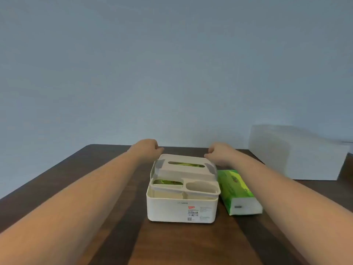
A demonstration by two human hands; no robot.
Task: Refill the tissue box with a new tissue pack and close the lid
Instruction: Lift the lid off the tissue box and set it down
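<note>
Cream plastic tissue box [182, 207], lid [184, 167] raised

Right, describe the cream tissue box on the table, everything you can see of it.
The tissue box is cream, matte plastic by its look, squarish with rounded corners, standing on the dark wooden table. Its front carries a printed label. The lid, with a slot showing green beneath, sits raised and not closed; front compartments show. Both hands, left and right, are at its far corners. A green tissue pack lies alongside its right.
</note>
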